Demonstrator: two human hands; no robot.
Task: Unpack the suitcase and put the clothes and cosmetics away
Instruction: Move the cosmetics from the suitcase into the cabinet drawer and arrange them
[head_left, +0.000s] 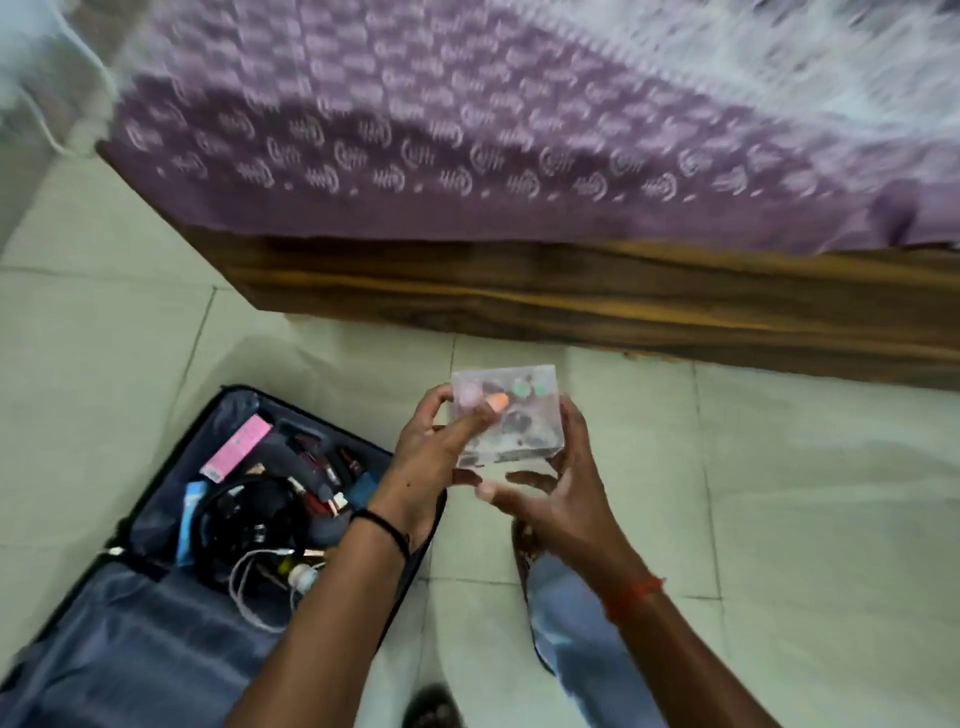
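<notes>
a: where's the cosmetics box?
b: the clear box (506, 410) sits gripped in both my hands, left hand (441, 447) on its side, right hand (550, 483) cupping beneath, at two o'clock from the suitcase (171, 582).
a: tips?
b: i'd keep it level so nothing spills.

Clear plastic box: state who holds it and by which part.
Both hands hold the clear plastic box: left hand on its left side, thumb across the top; right hand cupping its right side and underside.
</notes>
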